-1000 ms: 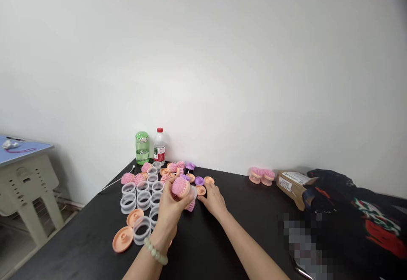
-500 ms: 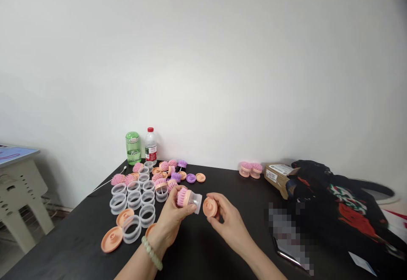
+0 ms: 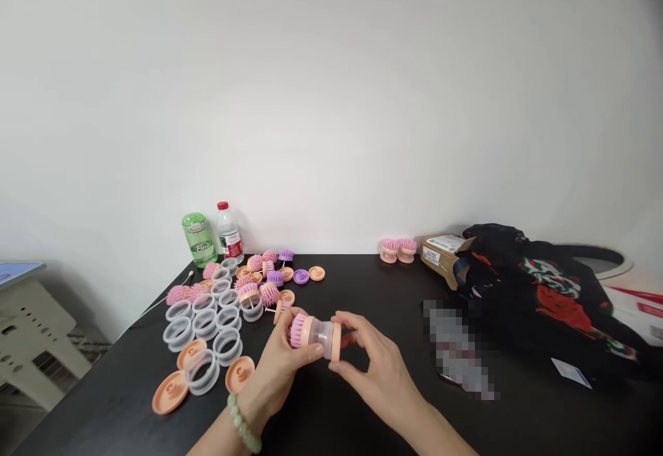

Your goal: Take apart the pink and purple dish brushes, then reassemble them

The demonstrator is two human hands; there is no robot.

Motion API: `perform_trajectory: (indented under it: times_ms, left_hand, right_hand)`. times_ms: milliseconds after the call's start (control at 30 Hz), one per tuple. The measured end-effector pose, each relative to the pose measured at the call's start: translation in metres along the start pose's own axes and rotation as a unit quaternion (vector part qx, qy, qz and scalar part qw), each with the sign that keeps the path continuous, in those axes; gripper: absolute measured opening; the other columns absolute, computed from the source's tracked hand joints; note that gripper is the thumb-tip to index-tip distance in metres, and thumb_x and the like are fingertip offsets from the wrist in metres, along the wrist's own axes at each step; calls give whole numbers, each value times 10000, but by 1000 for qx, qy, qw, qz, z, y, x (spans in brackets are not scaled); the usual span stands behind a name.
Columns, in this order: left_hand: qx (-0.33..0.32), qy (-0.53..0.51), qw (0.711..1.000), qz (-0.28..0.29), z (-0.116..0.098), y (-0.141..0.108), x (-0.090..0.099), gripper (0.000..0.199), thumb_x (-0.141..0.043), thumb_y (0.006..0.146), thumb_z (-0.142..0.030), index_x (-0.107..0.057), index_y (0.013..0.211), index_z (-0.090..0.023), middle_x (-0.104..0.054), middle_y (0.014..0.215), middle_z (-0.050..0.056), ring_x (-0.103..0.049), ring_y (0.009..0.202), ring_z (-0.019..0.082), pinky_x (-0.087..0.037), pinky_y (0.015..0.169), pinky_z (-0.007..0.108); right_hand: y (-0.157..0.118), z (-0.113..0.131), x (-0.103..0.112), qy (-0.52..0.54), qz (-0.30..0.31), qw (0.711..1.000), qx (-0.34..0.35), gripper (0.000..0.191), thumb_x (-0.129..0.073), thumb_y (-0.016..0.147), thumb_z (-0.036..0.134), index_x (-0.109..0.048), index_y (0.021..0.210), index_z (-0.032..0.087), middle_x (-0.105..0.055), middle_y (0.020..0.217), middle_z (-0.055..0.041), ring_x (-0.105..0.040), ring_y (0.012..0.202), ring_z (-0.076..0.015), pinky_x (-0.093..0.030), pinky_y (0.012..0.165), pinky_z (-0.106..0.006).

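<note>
Wrapped round a pink-bristled brush head (image 3: 299, 331) is my left hand (image 3: 277, 366), its thumb along the clear sleeve (image 3: 324, 336) that joins it. An orange round cap (image 3: 336, 342) sits against the sleeve's open end, pinched at its rim by the fingers and thumb of my right hand (image 3: 380, 366). The brush lies sideways above the black table. Left of my hands stand several loose clear rings (image 3: 206, 325), with orange caps (image 3: 170, 392) beside them. Behind these lie several brush heads in pink (image 3: 269, 295) and purple (image 3: 275, 278).
Two pink brushes (image 3: 398, 251) stand by the wall. A green bottle (image 3: 199, 240) and a red-capped bottle (image 3: 229, 235) are at the back left. To the right are a cardboard box (image 3: 440, 259), a black printed cloth item (image 3: 549, 311) and a blurred-out object (image 3: 458, 349).
My right hand has brought the orange cap left onto the clear sleeve's end; before, they were apart with the cap's inside showing. The view has shifted slightly.
</note>
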State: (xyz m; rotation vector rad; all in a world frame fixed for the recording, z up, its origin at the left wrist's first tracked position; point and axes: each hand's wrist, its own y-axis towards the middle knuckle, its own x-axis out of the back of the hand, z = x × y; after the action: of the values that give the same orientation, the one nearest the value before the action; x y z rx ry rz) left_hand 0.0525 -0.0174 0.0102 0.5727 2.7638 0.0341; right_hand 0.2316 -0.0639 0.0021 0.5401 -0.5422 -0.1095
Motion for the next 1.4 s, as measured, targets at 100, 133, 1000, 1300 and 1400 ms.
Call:
perform_trajectory:
  times_ms: [100,133,1000,1300,1400]
  left_hand:
    - [-8,-15,1000,-24,0,-2,-3,514,-898,597,-309,-554,965,-204,-533,867,-18,-505,776,128,-420,713,241]
    - [-10,-18,999,-30,0,-2,-4,522,-901,590,-307,-554,966,-205,-535,869,-17,-509,773,129,-422,709,241]
    - [73,-56,996,6,-7,-8,-9,473,-896,595,-352,-483,768,-200,-535,707,-39,-499,630,103,-412,596,230]
    - [-52,152,987,18,-11,-15,-11,453,-899,561,-272,-574,872,-213,-623,850,2,-540,720,157,-421,635,259]
    - [-132,240,962,9,-13,-18,-13,384,-859,607,-200,-616,902,-224,-654,954,29,-598,843,214,-462,743,305]
  right_hand:
    - [1,3,3,-10,-24,1000,12,410,-703,764,151,-602,1144,267,-702,1097,-41,-691,816,-197,-594,792,-355]
    - [1,4,4,-14,-29,999,25,392,-704,780,170,-609,1147,268,-706,1097,-45,-691,818,-200,-596,787,-354]
    - [0,3,4,-38,-45,979,196,445,-655,910,205,-589,1341,292,-716,1222,-86,-686,1091,-280,-605,905,-448]
    - [-1,4,-1,50,0,998,-30,440,-544,889,616,-607,721,214,-623,564,2,-605,458,-150,-501,447,-254]
    - [-2,0,-9,187,89,957,-204,679,-291,910,747,-528,580,204,-538,451,14,-527,345,-116,-411,351,-210]
